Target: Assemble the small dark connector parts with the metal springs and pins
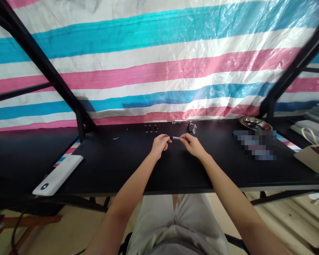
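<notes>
Both my hands meet over the middle of the black table (pixel 117 166). Between them lies a short, slim pen-like stick (pixel 176 138), black toward the left and pale grey toward the right. My left hand (pixel 161 145) pinches its black end, while the fingertips of my right hand (pixel 191 143) close on the pale end. Just beyond the hands stand several small dark pieces (pixel 150 129) with light tips, set side by side. A row of tiny silvery pieces (pixel 176 122) lies farther back. To its right is a small cluster of black and clear parts (pixel 192 128).
A thin bent wire-like piece (pixel 115 138) lies left of my hands. A white power-bank-like block (pixel 59 175) rests at the left edge. At the right are a shiny metal dish (pixel 256 123), a pixelated item (pixel 255 144) and a beige pouch (pixel 313 158). Striped sheeting (pixel 159 71) hangs behind.
</notes>
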`<state>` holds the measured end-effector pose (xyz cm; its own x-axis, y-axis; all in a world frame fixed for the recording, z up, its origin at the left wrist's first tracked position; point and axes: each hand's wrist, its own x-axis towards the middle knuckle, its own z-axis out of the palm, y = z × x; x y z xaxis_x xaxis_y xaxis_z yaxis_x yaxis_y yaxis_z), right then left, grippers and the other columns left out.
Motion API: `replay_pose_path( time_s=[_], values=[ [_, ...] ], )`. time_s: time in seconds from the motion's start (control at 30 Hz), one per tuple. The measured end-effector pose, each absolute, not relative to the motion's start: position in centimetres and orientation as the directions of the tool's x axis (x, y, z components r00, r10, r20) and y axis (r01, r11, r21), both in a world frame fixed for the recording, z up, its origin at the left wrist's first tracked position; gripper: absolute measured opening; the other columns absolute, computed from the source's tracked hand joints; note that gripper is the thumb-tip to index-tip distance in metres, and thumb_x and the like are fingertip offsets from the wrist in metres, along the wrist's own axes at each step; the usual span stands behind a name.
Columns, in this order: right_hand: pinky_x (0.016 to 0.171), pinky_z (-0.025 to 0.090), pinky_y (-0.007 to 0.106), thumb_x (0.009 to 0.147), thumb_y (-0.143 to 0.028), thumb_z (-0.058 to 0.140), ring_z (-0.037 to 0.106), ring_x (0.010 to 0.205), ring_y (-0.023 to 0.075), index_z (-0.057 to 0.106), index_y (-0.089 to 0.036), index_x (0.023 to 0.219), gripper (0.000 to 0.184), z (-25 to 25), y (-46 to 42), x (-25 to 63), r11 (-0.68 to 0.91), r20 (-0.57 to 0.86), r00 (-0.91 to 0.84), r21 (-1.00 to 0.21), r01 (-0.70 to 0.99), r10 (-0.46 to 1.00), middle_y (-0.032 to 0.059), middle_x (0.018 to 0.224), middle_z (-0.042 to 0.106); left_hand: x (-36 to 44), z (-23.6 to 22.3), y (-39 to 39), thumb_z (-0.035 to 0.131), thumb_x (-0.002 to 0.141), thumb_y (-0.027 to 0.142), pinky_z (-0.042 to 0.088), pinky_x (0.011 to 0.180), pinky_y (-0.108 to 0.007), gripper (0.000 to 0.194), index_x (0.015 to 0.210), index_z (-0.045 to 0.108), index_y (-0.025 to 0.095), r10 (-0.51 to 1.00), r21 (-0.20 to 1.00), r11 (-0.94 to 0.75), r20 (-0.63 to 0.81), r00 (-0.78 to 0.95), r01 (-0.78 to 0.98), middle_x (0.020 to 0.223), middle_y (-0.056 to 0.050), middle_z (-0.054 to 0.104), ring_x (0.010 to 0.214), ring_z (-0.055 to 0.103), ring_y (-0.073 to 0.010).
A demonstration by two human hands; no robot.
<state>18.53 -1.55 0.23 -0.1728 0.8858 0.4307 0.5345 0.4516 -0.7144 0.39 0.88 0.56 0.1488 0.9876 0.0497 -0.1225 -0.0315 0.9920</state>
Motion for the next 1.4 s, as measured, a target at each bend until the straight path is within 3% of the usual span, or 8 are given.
replay_pose_path(
  time_s=[0.47,0.67,0.87,1.27,1.4],
  values=[
    [0.060,0.043,0.024,0.082,-0.040,0.048,0.052,0.060,0.0115,0.058,-0.017,0.088,0.026,-0.2,-1.2,18.2,0.429,0.401,-0.154,-0.825,0.369,0.903,-0.0003,0.065,0.055,0.9,0.5,0.0,0.062,0.071,0.036,0.027,0.035,-0.018,0.030,0.088,0.059,0.011,0.953,0.993,-0.114,0.100,0.285,0.033,0.068,-0.002,0.060,0.034,0.041,-0.0024],
    [0.057,0.043,0.024,0.082,-0.041,0.047,0.052,0.058,0.0108,0.056,-0.016,0.099,0.031,-0.4,-1.2,18.1,0.409,0.378,-0.156,-0.852,0.326,0.913,-0.0004,0.066,0.056,1.3,0.6,-0.6,0.064,0.070,0.034,0.028,0.036,-0.018,0.031,0.091,0.059,0.011,0.954,0.989,-0.124,0.098,0.283,0.076,0.066,-0.001,0.061,0.035,0.041,-0.0024],
    [0.053,0.043,0.024,0.085,-0.042,0.041,0.048,0.050,0.0083,0.054,-0.016,0.103,0.034,-0.4,-1.3,17.9,0.413,0.366,-0.199,-0.855,0.315,0.909,0.0005,0.072,0.057,1.2,0.4,-0.2,0.065,0.068,0.035,0.030,0.036,-0.018,0.033,0.090,0.059,0.011,0.958,0.988,-0.145,0.126,0.259,0.057,0.065,-0.001,0.061,0.035,0.041,-0.0028],
    [0.058,0.045,0.026,0.088,-0.037,0.038,0.053,0.053,0.0094,0.044,-0.020,0.102,0.022,-0.8,-1.2,17.6,0.451,0.383,-0.258,-0.836,0.311,0.887,0.0031,0.085,0.063,1.2,0.3,0.1,0.064,0.069,0.037,0.028,0.034,-0.017,0.030,0.085,0.059,0.011,0.964,0.987,-0.161,0.157,0.216,-0.001,0.061,0.002,0.057,0.034,0.040,-0.0018],
    [0.060,0.045,0.026,0.088,-0.037,0.038,0.055,0.052,0.0102,0.041,-0.021,0.096,0.019,-0.7,-1.4,17.2,0.452,0.381,-0.258,-0.828,0.332,0.888,0.0005,0.075,0.064,1.2,0.5,0.0,0.065,0.069,0.037,0.029,0.034,-0.016,0.029,0.082,0.059,0.012,0.966,0.989,-0.146,0.147,0.210,-0.020,0.060,0.002,0.057,0.035,0.040,-0.0013]
  ],
)
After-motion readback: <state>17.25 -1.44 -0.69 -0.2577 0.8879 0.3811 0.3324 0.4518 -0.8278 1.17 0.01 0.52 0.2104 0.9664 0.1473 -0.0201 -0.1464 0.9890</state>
